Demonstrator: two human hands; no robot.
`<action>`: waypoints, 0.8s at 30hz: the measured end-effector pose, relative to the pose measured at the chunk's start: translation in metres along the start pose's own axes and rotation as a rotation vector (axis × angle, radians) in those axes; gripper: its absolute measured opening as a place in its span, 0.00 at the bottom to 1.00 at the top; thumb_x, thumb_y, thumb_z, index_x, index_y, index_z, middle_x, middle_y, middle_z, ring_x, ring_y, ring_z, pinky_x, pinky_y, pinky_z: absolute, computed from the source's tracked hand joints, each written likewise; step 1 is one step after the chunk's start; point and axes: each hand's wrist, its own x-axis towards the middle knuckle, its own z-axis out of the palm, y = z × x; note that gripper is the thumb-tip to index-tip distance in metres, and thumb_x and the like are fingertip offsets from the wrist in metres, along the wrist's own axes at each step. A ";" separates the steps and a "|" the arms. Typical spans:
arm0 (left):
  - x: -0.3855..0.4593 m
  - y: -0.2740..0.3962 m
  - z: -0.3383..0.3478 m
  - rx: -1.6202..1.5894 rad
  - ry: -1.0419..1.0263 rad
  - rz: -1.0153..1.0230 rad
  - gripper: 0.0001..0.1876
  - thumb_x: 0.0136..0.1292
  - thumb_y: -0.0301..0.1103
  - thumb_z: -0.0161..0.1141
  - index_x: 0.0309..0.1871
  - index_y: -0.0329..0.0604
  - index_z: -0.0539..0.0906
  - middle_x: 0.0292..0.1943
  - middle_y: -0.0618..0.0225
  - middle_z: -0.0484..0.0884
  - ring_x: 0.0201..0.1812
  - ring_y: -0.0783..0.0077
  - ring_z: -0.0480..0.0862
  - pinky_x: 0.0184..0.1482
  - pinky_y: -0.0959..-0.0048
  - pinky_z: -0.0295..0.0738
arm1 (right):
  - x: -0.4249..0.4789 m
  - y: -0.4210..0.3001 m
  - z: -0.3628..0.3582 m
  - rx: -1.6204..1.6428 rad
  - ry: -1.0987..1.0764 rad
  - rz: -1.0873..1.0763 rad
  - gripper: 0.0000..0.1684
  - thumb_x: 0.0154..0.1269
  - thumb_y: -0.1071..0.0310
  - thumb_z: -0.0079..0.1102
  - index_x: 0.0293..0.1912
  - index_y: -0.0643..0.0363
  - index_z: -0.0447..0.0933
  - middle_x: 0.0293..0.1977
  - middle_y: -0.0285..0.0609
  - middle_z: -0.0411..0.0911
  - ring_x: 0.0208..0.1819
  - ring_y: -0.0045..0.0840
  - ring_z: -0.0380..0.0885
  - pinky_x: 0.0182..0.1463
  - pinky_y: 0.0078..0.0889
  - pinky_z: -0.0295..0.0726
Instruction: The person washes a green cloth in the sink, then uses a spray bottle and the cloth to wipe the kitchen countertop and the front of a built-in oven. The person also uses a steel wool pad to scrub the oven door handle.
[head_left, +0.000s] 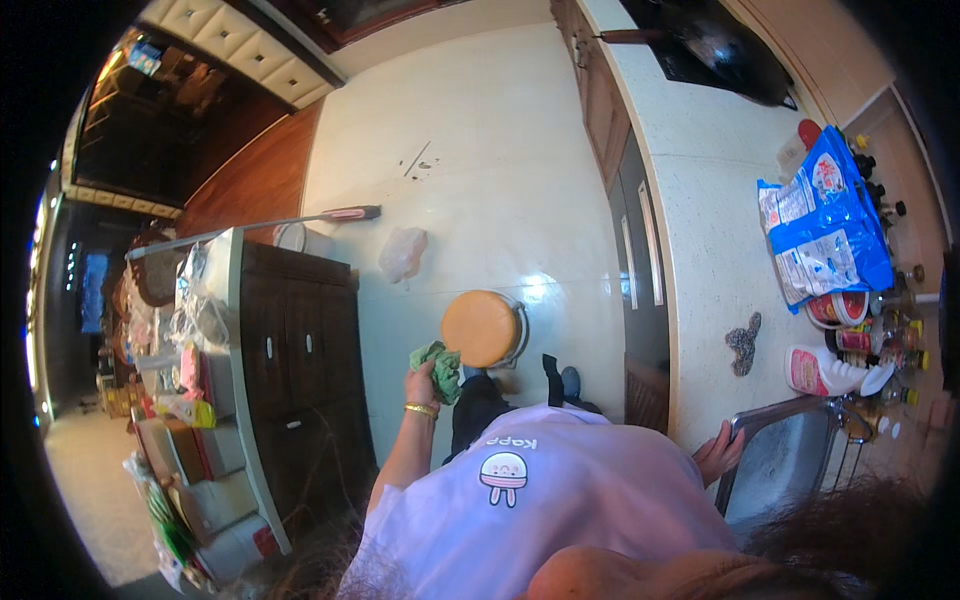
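A crumpled green cloth (436, 371) is gripped in my left hand (421, 386), which has a gold-coloured bracelet at the wrist. Just beyond the cloth stands a round stool (480, 328) with a tan seat and metal legs; the cloth overlaps the seat's near edge in view, and whether they touch I cannot tell. Over on the right, my right hand (718, 452) rests its fingers on the rim of a stainless steel sink (780, 442). That hand holds no loose object, and my body hides part of it.
A clear plastic bag (403, 255) and a broom (349, 214) lie left of the stool. Scattered debris (421, 166) dots the floor farther ahead. Along the right counter (697, 300) are a wok (720, 49), a blue bag (829, 225) and a spray bottle (814, 370). A dark cabinet (300, 360) borders the left.
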 end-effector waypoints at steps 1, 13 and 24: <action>0.004 0.003 -0.003 0.010 0.022 -0.006 0.13 0.61 0.25 0.51 0.48 0.34 0.72 0.39 0.54 0.80 0.34 0.58 0.83 0.34 0.63 0.81 | 0.002 -0.005 -0.002 0.002 -0.013 0.019 0.22 0.65 0.72 0.41 0.58 0.58 0.67 0.61 0.57 0.57 0.62 0.48 0.57 0.63 0.52 0.54; 0.112 0.063 0.002 0.048 -0.092 -0.109 0.15 0.62 0.24 0.46 0.52 0.37 0.72 0.39 0.54 0.80 0.32 0.56 0.82 0.32 0.61 0.81 | 0.014 -0.035 0.011 -0.132 -0.012 0.259 0.20 0.70 0.64 0.43 0.59 0.56 0.67 0.60 0.58 0.58 0.61 0.49 0.57 0.64 0.50 0.52; 0.187 0.162 0.001 0.213 -0.228 -0.144 0.15 0.63 0.26 0.46 0.51 0.34 0.74 0.40 0.53 0.81 0.34 0.58 0.83 0.35 0.63 0.80 | 0.016 -0.044 0.023 -0.289 0.025 0.370 0.20 0.69 0.62 0.44 0.58 0.55 0.68 0.58 0.58 0.63 0.60 0.48 0.60 0.63 0.49 0.56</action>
